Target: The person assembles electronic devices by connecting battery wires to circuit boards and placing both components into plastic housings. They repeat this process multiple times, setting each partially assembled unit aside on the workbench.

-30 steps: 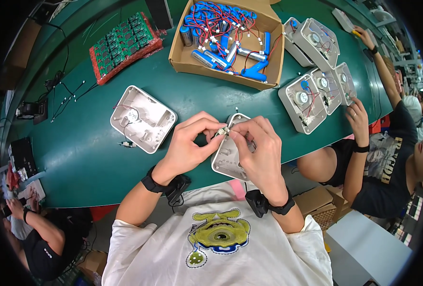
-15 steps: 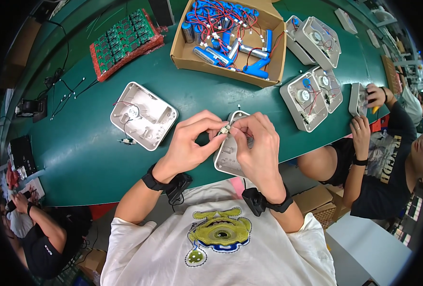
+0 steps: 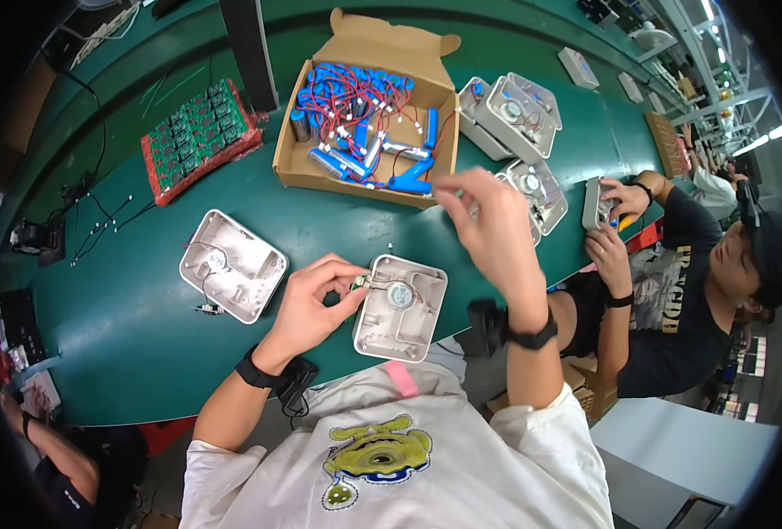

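My left hand [image 3: 313, 300] pinches a small green circuit board [image 3: 361, 282] between thumb and fingertips. It holds the board at the upper left edge of a pale grey plastic housing [image 3: 402, 346]. Inside that housing sits a round speaker [image 3: 401, 294], with thin wires running toward the board. My right hand [image 3: 492, 216] is raised beside the near right corner of an open cardboard box [image 3: 364, 191]. Its fingers are apart, and I see nothing in them. Blue cylindrical batteries [image 3: 338, 165] with red and black leads and white plugs fill the box.
Another housing [image 3: 263, 295] with a speaker lies to the left. Green circuit boards [image 3: 199, 141] rest on red bubble wrap at the far left. More housings [image 3: 521, 115] are stacked to the right. A co-worker's hands [image 3: 616, 225] handle a housing at the right edge of the green table [image 3: 126, 353].
My right hand has left the small board and moved up and right to the battery box. My left hand keeps the board. The view has shifted, and the housing before me shows fully now.
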`<state>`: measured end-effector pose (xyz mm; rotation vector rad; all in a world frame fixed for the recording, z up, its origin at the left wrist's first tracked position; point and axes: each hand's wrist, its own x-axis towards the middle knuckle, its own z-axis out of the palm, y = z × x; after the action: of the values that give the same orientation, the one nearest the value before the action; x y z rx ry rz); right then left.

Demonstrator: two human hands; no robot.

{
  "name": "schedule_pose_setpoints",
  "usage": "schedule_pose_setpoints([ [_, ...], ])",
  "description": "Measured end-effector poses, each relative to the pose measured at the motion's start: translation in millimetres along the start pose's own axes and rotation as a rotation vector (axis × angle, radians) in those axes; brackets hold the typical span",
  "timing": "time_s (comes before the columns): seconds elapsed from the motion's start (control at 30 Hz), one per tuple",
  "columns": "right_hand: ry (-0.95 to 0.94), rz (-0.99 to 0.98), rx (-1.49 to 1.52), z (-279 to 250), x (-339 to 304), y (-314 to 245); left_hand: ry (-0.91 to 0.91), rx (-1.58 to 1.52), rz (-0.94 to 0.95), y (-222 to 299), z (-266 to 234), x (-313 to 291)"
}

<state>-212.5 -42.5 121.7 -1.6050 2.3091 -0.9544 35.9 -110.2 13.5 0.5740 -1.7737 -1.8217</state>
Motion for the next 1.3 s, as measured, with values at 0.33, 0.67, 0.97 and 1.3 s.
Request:
schedule_pose_setpoints([
  [0.33, -0.203, 0.027, 0.566, 31, 54, 19, -0.040, -0.048, -0.005, -8, 0, 3],
  [0.67, -0.123, 0.088, 1.022, -7, 23, -5, -0.064, -0.052, -0.041, -4, -2, 2],
  [0.97, -0.062, 0.102, 1.023, -47, -32, -16, -0.043, -0.071, -0.103, -4, -4, 2],
  [1.3, -0.118, 0.221, 1.024, -36, -81, -2, -0.043, -0.041, -0.078, -5, -3, 3],
])
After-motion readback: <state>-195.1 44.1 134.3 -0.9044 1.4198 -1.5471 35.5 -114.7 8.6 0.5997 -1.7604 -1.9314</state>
